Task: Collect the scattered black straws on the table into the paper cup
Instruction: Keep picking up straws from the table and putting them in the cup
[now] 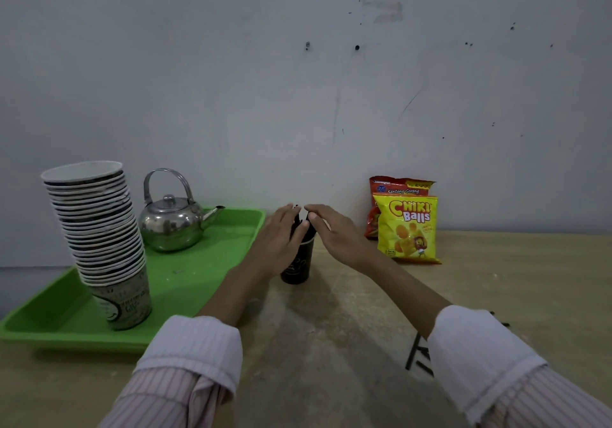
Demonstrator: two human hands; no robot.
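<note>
Black straws stand in the paper cup — left hand curls round them, right hand touches their tops, fingers nearly straight.

Drinks-serving corner, likely a small stall or pantry: stacked paper cups and steel kettle on green tray, snack packets against scuffed wall, wooden table.

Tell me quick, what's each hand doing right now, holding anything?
Left hand: holds the black straws standing in the paper cup.
Right hand: at the straw tops; grip cannot be told.
</note>
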